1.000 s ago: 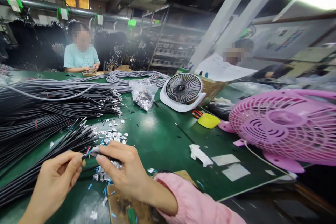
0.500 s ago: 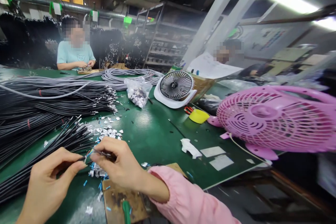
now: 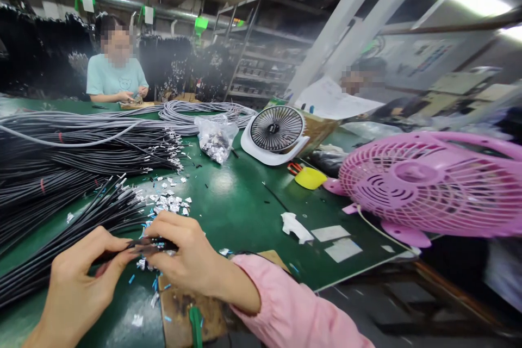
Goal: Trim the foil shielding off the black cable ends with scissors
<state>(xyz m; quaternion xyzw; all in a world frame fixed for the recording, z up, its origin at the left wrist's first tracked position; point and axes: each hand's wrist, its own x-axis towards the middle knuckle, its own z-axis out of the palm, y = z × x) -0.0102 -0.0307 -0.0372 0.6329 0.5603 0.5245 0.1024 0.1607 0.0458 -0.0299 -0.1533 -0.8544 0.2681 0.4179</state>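
At the lower left, my left hand (image 3: 84, 277) pinches the end of a black cable (image 3: 109, 254) between thumb and fingers. Beside it, my right hand (image 3: 190, 255) is closed on a small dark tool (image 3: 161, 243), which meets the cable end; its exact shape is mostly hidden by my fingers. Black cables (image 3: 110, 204) with stripped ends fan out behind my left hand. Silver foil scraps (image 3: 171, 204) and small blue bits lie beyond and below my hands. Under my right wrist sits a brown board (image 3: 179, 310) with a green-handled tool (image 3: 196, 323).
Grey cable coils (image 3: 183, 111) and a plastic bag of scraps (image 3: 216, 141) lie farther back. A white fan (image 3: 277, 130) stands mid-table, a pink fan (image 3: 424, 179) at the right. A yellow dish (image 3: 310, 178) sits between them. A person (image 3: 116, 76) works across the green table (image 3: 232, 201).
My right hand's fingers and the dark tool have moved left against the cable end, nearer my left fingertips. The blue and white wire tips between my hands are now covered. The view has shifted slightly.
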